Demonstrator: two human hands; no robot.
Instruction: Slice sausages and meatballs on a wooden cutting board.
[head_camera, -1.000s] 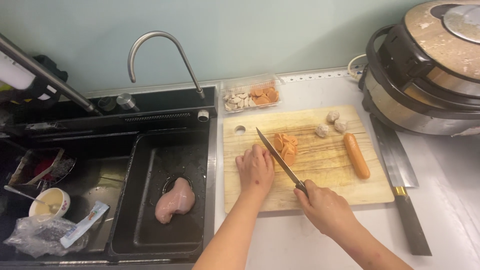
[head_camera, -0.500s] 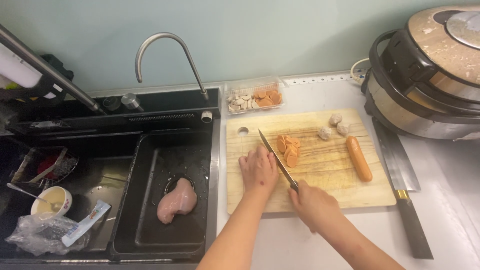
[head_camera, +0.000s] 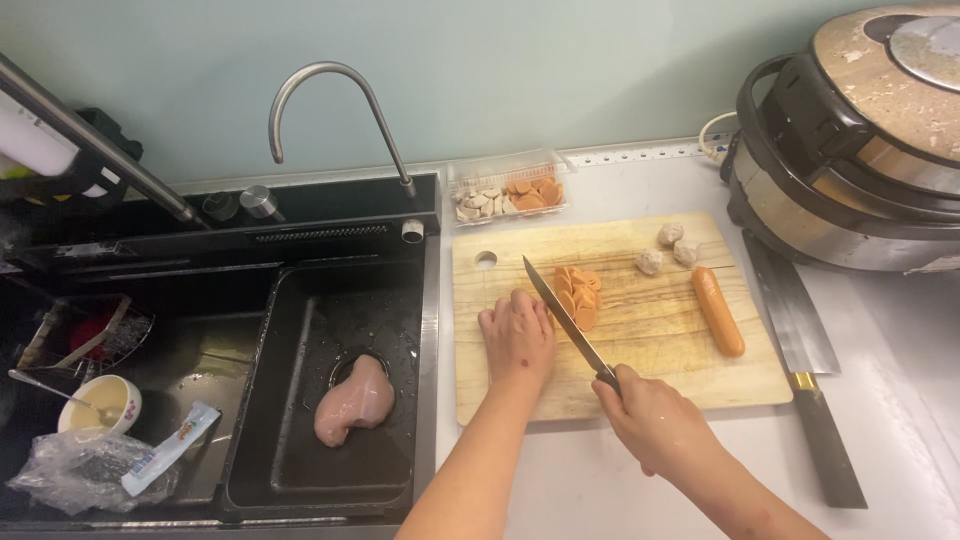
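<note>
A wooden cutting board (head_camera: 640, 330) lies on the counter right of the sink. A pile of orange sausage slices (head_camera: 578, 295) sits on its middle. My right hand (head_camera: 655, 415) grips the handle of a slim knife (head_camera: 560, 312), whose blade points up-left beside the slices. My left hand (head_camera: 517, 335) rests on the board just left of the blade, fingers curled, with whatever lies under them hidden. A whole sausage (head_camera: 718, 310) and three grey meatballs (head_camera: 668, 248) lie on the board's right half.
A clear tray (head_camera: 508, 195) of sliced food stands behind the board. A cleaver (head_camera: 805, 365) lies right of the board, a large cooker (head_camera: 860, 140) beyond it. The black sink (head_camera: 300, 450) holds a raw chicken breast (head_camera: 353, 398); a bowl (head_camera: 98, 402) and wrappers lie at far left.
The knife and both hands have stayed at the slices, shifting only slightly. The view has moved a little.
</note>
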